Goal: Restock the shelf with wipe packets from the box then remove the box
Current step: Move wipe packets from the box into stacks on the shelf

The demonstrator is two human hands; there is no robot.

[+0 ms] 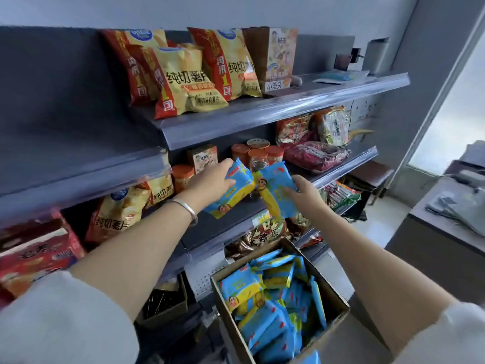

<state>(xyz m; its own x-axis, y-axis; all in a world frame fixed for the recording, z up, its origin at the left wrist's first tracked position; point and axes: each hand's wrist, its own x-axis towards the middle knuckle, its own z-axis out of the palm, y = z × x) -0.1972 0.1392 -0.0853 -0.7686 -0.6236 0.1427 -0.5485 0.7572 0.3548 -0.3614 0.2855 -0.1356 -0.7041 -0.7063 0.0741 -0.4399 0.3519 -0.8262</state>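
My left hand grips a blue and yellow wipe packet and holds it over the dark middle shelf. My right hand grips a second wipe packet just to the right, tilted upright, its top edge touching the first one. Below them stands an open cardboard box holding several more blue wipe packets, low in the frame in front of the shelving.
Orange-lidded jars and a small carton stand at the back of the middle shelf. Chip bags fill the top shelf and the left side. Snack bags lie to the right. A counter stands at the far right.
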